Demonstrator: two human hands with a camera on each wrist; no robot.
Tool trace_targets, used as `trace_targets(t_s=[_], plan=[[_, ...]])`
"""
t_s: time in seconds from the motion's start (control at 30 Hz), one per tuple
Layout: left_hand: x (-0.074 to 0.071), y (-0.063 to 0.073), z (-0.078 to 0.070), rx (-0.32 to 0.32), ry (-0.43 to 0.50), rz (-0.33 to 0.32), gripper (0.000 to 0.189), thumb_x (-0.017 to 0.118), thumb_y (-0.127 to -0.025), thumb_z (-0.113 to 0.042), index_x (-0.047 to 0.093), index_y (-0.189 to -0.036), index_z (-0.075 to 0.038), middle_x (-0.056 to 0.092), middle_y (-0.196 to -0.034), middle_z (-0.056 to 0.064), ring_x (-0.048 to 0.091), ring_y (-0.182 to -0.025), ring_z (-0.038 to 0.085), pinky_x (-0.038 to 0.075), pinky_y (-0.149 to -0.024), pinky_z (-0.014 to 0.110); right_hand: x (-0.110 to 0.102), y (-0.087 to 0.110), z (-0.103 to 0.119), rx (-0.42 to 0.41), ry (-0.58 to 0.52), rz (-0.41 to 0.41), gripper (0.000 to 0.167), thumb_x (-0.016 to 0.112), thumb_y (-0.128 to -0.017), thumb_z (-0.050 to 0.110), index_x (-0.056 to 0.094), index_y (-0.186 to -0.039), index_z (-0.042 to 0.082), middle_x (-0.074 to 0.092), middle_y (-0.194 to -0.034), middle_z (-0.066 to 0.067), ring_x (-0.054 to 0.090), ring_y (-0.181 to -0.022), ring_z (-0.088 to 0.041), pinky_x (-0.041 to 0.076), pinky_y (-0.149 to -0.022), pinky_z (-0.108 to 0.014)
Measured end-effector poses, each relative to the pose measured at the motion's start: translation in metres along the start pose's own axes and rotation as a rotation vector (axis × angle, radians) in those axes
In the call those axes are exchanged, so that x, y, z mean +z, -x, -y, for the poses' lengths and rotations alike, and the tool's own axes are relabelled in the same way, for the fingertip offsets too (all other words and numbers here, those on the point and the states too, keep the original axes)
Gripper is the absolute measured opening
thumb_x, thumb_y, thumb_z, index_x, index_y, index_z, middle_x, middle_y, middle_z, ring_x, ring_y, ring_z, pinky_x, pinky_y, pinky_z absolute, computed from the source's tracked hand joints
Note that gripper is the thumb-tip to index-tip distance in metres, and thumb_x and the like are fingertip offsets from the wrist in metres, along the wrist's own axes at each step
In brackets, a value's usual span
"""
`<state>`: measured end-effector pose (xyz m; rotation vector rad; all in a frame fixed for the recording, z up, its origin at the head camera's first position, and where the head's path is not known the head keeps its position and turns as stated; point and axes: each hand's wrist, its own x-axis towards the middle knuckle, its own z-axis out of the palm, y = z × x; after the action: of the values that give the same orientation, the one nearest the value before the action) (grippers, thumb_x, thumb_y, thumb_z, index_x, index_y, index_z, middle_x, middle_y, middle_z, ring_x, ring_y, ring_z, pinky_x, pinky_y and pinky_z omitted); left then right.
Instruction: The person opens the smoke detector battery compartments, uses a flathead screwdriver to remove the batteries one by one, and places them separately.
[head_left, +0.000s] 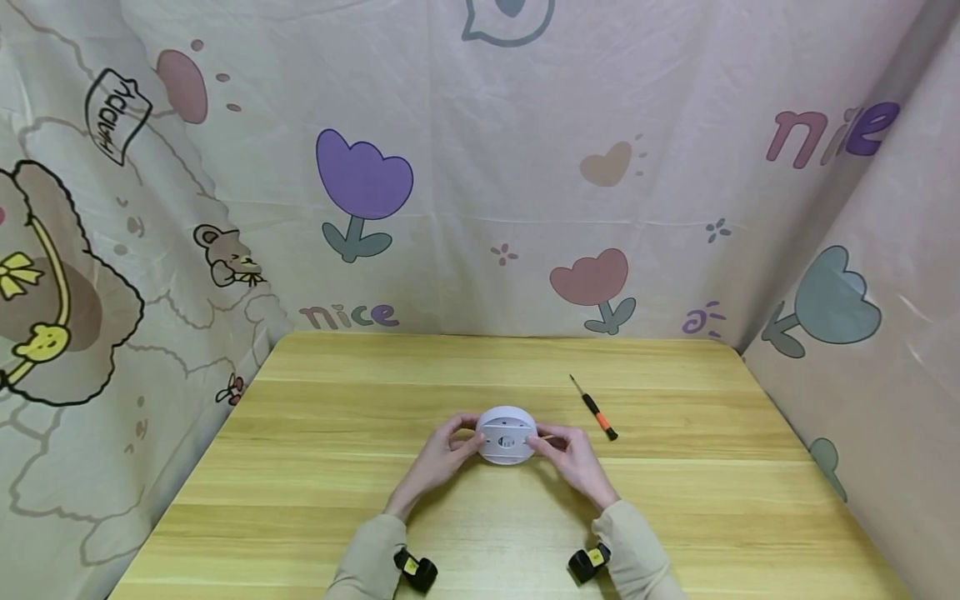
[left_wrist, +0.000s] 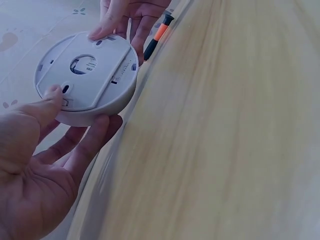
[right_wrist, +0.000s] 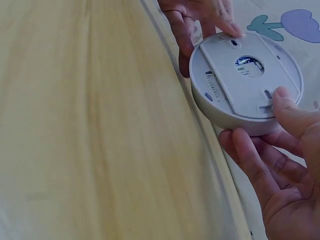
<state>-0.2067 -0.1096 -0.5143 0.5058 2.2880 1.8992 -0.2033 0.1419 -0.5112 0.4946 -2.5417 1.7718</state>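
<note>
Both hands hold a round white smoke alarm over the middle of the table, its back turned toward me. My left hand grips its left edge, thumb on the back plate and fingers curled beneath the rim. On the opposite edge my right hand does the same, with the thumb beside a slot in the plate. Two small slots and a round central hole show in that plate; a printed label is seen through the hole. The front of the alarm is hidden.
A small screwdriver with a black and orange handle lies on the wooden table, beyond and right of the right hand. Printed cloth hangs behind the table and along both sides. Black wrist cameras sit at both sleeves.
</note>
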Motion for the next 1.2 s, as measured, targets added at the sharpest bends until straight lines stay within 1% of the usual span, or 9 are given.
trace_targets(t_s=[0.17,0.33,0.43,0.57,0.67,0.83,0.97,1.07,1.2], plan=[[-0.0009,0.0015,-0.0015,0.004,-0.007,-0.002,0.034,0.062,-0.099,-0.013,0.058,-0.127,0.006,0.058,-0.120,0.026,0.070,-0.103,0.030,0.063,-0.086,0.027,0.0018,-0.0011,-0.0016,0.002,-0.008,-0.001,0.032,0.070,-0.094,0.018,0.071,-0.118,-0.003,0.075,-0.109,-0.023,0.070,-0.088,0.000,0.060,-0.082,-0.018],[-0.0015,0.0016,-0.0029,0.008,-0.081,-0.041,0.034,0.065,-0.098,-0.015,0.061,-0.125,0.005,0.065,-0.112,0.022,0.069,-0.098,0.023,0.058,-0.085,0.020,0.0023,-0.0011,-0.0015,0.026,0.002,-0.006,0.031,0.070,-0.094,0.020,0.073,-0.116,0.000,0.076,-0.109,-0.020,0.069,-0.087,0.000,0.058,-0.082,-0.016],[-0.0014,0.0012,-0.0028,0.002,-0.110,-0.061,0.034,0.066,-0.097,-0.017,0.063,-0.124,0.003,0.068,-0.108,0.019,0.067,-0.095,0.018,0.056,-0.084,0.018,0.0026,-0.0008,-0.0009,0.049,-0.016,-0.004,0.032,0.070,-0.094,0.020,0.072,-0.118,-0.001,0.075,-0.111,-0.021,0.071,-0.088,-0.002,0.059,-0.082,-0.017],[-0.0014,0.0013,-0.0024,-0.020,-0.097,-0.061,0.034,0.066,-0.097,-0.017,0.062,-0.126,0.001,0.068,-0.107,0.019,0.066,-0.089,0.011,0.055,-0.080,0.016,0.0036,-0.0008,-0.0011,0.073,-0.060,0.005,0.036,0.070,-0.095,0.019,0.068,-0.123,-0.003,0.070,-0.111,-0.023,0.074,-0.092,-0.009,0.062,-0.082,-0.022],[-0.0015,0.0014,-0.0022,-0.035,-0.090,-0.057,0.035,0.066,-0.097,-0.018,0.061,-0.127,-0.001,0.067,-0.106,0.018,0.065,-0.084,0.007,0.054,-0.077,0.016,0.0046,-0.0010,-0.0015,0.081,-0.087,0.000,0.038,0.069,-0.095,0.016,0.065,-0.126,-0.006,0.067,-0.109,-0.023,0.074,-0.091,-0.013,0.064,-0.081,-0.027],[-0.0011,0.0007,-0.0015,-0.047,-0.087,-0.055,0.036,0.067,-0.097,-0.019,0.060,-0.129,-0.002,0.066,-0.107,0.017,0.065,-0.081,0.007,0.054,-0.076,0.016,0.0055,-0.0014,-0.0012,0.094,-0.121,0.001,0.041,0.068,-0.096,0.014,0.061,-0.129,-0.008,0.065,-0.109,-0.024,0.075,-0.090,-0.015,0.064,-0.080,-0.028],[-0.0005,0.0006,-0.0015,-0.051,-0.074,-0.046,0.038,0.066,-0.097,-0.019,0.059,-0.130,-0.001,0.065,-0.109,0.018,0.064,-0.081,0.009,0.056,-0.075,0.018,0.0045,-0.0007,-0.0004,0.110,-0.154,0.029,0.044,0.066,-0.097,0.014,0.058,-0.134,-0.008,0.062,-0.114,-0.026,0.074,-0.094,-0.021,0.064,-0.080,-0.027],[-0.0003,0.0009,-0.0012,-0.068,-0.027,-0.031,0.039,0.065,-0.098,-0.017,0.057,-0.132,0.000,0.063,-0.111,0.021,0.064,-0.082,0.011,0.062,-0.075,0.022,0.0036,-0.0002,0.0000,0.114,-0.177,0.056,0.046,0.065,-0.097,0.015,0.056,-0.136,-0.008,0.060,-0.116,-0.028,0.074,-0.097,-0.025,0.064,-0.080,-0.029],[-0.0007,0.0013,0.0000,-0.088,0.020,-0.014,0.040,0.063,-0.099,-0.016,0.055,-0.134,0.002,0.061,-0.113,0.023,0.066,-0.086,0.013,0.065,-0.076,0.030,0.0031,-0.0004,-0.0005,0.121,-0.205,0.075,0.047,0.064,-0.098,0.016,0.054,-0.138,-0.007,0.058,-0.118,-0.029,0.073,-0.097,-0.024,0.065,-0.080,-0.032]])
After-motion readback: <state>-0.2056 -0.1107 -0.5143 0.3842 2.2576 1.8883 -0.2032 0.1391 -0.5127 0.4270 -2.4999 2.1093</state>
